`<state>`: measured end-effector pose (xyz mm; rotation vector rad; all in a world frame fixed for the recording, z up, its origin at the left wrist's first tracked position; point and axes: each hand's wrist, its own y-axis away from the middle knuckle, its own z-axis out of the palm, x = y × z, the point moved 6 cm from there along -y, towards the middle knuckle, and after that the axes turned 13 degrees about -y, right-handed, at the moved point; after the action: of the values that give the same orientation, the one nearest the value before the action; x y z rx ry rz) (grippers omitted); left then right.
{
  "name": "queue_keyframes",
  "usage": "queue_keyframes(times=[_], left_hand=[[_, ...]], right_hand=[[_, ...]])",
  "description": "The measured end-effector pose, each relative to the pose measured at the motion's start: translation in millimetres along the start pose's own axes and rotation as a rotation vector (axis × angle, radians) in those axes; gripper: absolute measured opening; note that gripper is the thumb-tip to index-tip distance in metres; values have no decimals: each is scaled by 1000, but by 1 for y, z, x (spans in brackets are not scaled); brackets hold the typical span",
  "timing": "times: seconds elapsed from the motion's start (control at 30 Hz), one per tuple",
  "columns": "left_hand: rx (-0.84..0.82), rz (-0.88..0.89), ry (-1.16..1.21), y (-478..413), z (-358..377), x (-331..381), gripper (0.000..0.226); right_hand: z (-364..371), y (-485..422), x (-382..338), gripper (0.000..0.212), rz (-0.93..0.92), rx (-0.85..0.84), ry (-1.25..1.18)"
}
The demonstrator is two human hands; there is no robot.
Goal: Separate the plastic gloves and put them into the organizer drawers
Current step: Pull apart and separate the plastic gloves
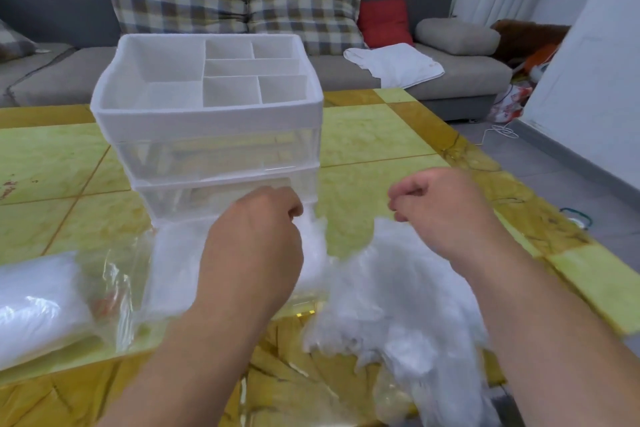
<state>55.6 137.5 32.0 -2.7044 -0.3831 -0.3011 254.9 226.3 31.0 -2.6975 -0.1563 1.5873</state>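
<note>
A white organizer (207, 121) with a divided top tray and two clear drawers stands on the yellow table (374, 135). My left hand (252, 236) is curled in front of the lower drawer and pinches a thin clear plastic glove (311, 243) that hangs below its fingers. My right hand (446, 211) is curled too, just above a crumpled heap of clear plastic gloves (391, 305); whether it grips a glove is unclear. A flat sheet of clear plastic (173, 270) lies under my left wrist.
A clear bag of white folded plastic (38, 305) lies at the table's left front edge. Behind the table runs a grey sofa (450, 69) with checked cushions, a red pillow and a white cloth. Grey floor with a cable shows on the right.
</note>
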Motion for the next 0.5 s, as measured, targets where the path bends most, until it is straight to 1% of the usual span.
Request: queue_keyframes(times=[0.03,0.1,0.13,0.23,0.3,0.4,0.5], left_hand=[[-9,67,43,4,4,10,35],[-70,236,92,16,19,38,38],[-112,315,96,25,28,52,41],[-239,498,44,48,60,85,46],[-287,542,-25,57,77,95,45],[-318,562,-115,61,93,95,40],[-344,564,-122,63,98,95,36]], right_hand=[[-12,-6,21,22,80,78,-22],[-37,-11,61,14,226,178,-62],[-46,-13,77,10,279,203,-91],[-61,-16,108,15,353,231,-124],[-67,-16,115,18,359,236,-107],[-70,-16,121,21,398,221,-109],[-68,-17,126,26,444,177,-167]])
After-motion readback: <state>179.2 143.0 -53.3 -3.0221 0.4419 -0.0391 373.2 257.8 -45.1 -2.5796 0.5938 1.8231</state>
